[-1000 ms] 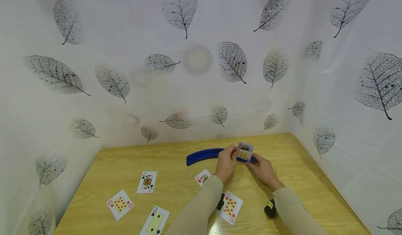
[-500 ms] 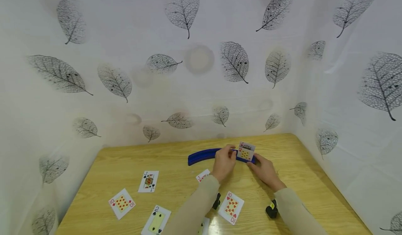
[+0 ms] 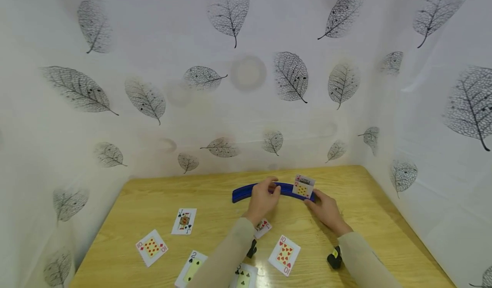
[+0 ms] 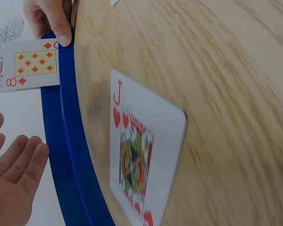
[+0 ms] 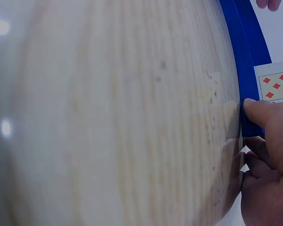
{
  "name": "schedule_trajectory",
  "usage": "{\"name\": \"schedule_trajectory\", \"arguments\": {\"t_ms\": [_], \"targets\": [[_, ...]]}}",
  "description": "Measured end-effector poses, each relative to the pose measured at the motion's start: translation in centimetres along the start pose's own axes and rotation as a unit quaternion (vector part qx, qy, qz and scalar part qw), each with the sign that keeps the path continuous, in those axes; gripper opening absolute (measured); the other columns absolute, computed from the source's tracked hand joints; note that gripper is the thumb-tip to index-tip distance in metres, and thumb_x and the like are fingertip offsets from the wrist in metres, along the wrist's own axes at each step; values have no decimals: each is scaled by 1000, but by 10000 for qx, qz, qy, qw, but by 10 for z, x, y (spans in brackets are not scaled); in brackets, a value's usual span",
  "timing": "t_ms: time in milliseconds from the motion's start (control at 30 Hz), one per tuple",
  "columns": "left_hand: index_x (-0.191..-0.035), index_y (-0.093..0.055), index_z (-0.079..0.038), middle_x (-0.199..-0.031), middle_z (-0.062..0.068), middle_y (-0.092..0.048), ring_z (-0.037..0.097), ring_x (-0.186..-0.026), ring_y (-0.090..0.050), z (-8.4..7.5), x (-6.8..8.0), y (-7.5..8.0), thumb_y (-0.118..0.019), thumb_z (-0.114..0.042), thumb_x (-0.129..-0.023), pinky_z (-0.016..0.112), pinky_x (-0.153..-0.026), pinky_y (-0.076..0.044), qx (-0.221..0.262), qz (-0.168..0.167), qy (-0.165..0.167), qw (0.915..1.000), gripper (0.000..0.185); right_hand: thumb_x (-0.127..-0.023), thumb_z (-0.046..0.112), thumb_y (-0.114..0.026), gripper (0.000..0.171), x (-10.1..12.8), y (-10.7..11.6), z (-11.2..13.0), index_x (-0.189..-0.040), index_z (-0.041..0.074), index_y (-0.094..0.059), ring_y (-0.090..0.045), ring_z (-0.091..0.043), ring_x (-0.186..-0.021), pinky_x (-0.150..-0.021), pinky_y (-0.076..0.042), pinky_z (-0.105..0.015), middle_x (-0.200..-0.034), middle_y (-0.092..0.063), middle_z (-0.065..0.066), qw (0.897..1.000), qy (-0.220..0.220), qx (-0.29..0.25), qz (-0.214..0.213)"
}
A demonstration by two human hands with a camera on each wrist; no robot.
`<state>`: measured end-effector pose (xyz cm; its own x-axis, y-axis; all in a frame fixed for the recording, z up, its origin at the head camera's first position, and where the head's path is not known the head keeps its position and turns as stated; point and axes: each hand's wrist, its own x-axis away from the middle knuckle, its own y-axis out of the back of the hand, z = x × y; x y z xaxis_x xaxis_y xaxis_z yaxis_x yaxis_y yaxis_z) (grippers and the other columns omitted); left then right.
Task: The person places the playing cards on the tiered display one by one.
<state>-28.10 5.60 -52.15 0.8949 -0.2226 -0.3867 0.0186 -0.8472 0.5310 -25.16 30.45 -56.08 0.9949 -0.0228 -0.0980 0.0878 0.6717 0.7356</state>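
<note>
blue and curved, the card holder stands towards the far side of the wood-grained counter. near its right end two cards stand upright in it: the eight of diamonds in front, with a red-lettered jack showing above and behind. the right hand grips that end, its thumb pressed to the front of the holder and its other fingers partly out of sight. the left hand is over the middle of the holder, left of the standing cards, its thumb and fingers apart and nothing between them. just below its wrist lies the jack of hearts, partly covered by the arm. the ten of hearts lies between the sleeves, a black object with a yellow patch beside the right sleeve. past the left sleeve are the two of spades, the jack of spades and the ten of diamonds. leaf-printed sheeting encloses the counter.
</note>
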Motion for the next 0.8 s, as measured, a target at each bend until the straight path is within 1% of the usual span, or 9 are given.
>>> {"name": "schedule_trajectory", "arguments": {"t_ms": [67,133,267,333,400,533,700,800], "targets": [[-133,-69,-12,-111,10,-79,23,-101,-76,4,2,7,-69,-18,-103,30,-81,-63,-41,65,-91,9999,31,-105,26,-67,59,0,0,-1,-150,-8,-49,-57,-52,-135,-115,-44,-65,-142,-61,-34,10000,-3,12,1],[-136,-68,-13,-119,10,-78,25,-109,-75,8,4,14,-68,-20,-104,34,-87,-64,-75,172,-109,9998,33,-105,27,-67,59,0,0,-1,-150,-8,-49,-56,-52,-136,-115,-44,-65,-142,-61,-34,10000,-13,-4,-1],[-141,-65,-16,-135,8,-72,24,-120,-72,15,9,31,-68,-23,-104,39,-93,-63,-102,427,0,9990,38,-105,27,-67,60,0,0,-1,-150,-8,-49,-56,-52,-136,-115,-44,-66,-142,-61,-34,10000,-25,-3,7],[-143,-64,-16,-139,9,-70,26,-124,-70,17,13,41,-68,-22,-104,43,-95,-63,-55,515,57,9986,39,-105,27,-67,60,0,-1,0,-150,-8,-50,-56,-52,-135,-114,-44,-65,-142,-61,-34,10000,-31,9,2],[-142,-64,-13,-139,11,-70,29,-124,-70,21,15,50,-68,-20,-104,46,-97,-62,-43,522,-16,9986,40,-105,26,-67,59,0,-1,0,-150,-8,-50,-57,-52,-135,-114,-45,-65,-141,-62,-33,10000,-21,21,6],[-139,-65,-9,-135,15,-71,30,-122,-70,33,19,66,-70,-18,-102,50,-101,-59,-306,416,-249,9984,39,-105,25,-67,58,0,-1,1,-149,-8,-50,-58,-51,-134,-113,-46,-65,-140,-62,-33,10000,-3,27,16],[-138,-66,-7,-135,14,-72,30,-122,-70,50,26,84,-71,-19,-100,51,-103,-57,-634,305,-424,9966,40,-105,27,-67,60,0,-1,0,-150,-8,-49,-57,-51,-135,-114,-45,-65,-142,-61,-34,10000,-20,28,34],[-138,-66,-7,-136,12,-71,31,-124,-69,61,31,95,-71,-21,-101,51,-105,-56,-884,298,-431,9947,40,-105,28,-67,60,0,-1,-1,-150,-8,-49,-56,-52,-136,-114,-45,-65,-142,-61,-34,10000,-16,30,30]]}}
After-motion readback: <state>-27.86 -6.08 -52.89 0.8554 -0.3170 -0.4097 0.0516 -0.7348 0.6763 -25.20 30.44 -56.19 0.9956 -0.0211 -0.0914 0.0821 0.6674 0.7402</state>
